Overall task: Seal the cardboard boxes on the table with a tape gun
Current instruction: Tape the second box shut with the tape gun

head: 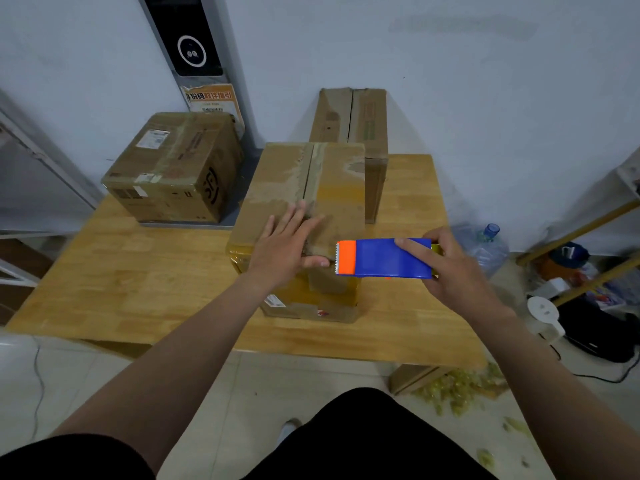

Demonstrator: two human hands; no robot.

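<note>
Head view. Three cardboard boxes stood on the wooden table [121,271]. The middle box [332,188] was nearest the person; the left hand [287,247] lay flat and spread on its top, fingers across the centre seam, gripping nothing. The right hand [450,268] was wrapped round the rear of the blue tape gun [388,258], whose orange, toothed end pointed left, just beside the left thumb at the box's near top edge.

Progress, as a judgement: the near end of the middle box carried glossy tape down its front face, but the seam further back looked bare, scuffed with old residue, so this box seemed only just begun. The left box [173,168] showed tape bands across its top and looked sealed. The far box [356,133], standing tall behind, showed a dark seam line; its sealing could not be told.

Hard to make out: whether tape ran from gun to box, hidden by the hand and gun body. The tape roll was mostly covered. Yellowish litter [457,389] lay on the floor, blurred.
</note>
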